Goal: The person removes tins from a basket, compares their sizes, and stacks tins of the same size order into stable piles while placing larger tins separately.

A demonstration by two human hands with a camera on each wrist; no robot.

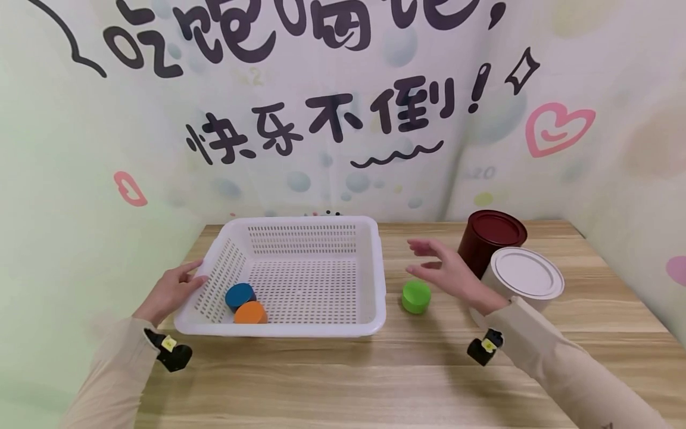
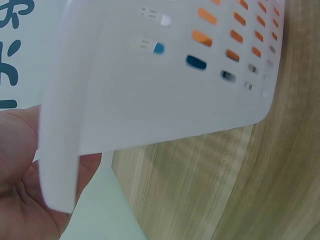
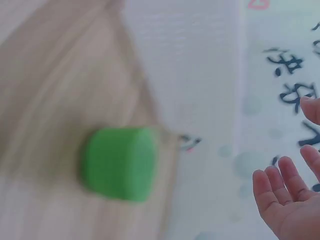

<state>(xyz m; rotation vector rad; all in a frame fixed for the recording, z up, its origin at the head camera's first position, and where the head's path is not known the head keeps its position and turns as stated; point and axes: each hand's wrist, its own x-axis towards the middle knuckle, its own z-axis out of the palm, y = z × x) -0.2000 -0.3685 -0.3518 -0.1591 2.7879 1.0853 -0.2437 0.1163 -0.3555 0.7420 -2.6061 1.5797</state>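
My left hand [image 1: 167,293] grips the left rim of a white perforated plastic basket [image 1: 278,329]. In the left wrist view the thumb and fingers lie on either side of the basket's rim [image 2: 60,150]. A blue round block [image 1: 240,296] and an orange round block [image 1: 250,313] lie together in the basket's front left corner. To the right of the basket, a green round block [image 1: 416,297] sits on the table. Just above and behind it, my right hand [image 1: 446,272] hovers with fingers spread and nothing held. The right wrist view shows the green block blurred.
A dark red lidded can [image 1: 493,235] and a white lidded can [image 1: 527,274] stand close by the right forearm. Under everything is a wood-grain table [image 1: 343,381]. Behind it hangs a printed cloth [image 1: 321,190] with large black characters.
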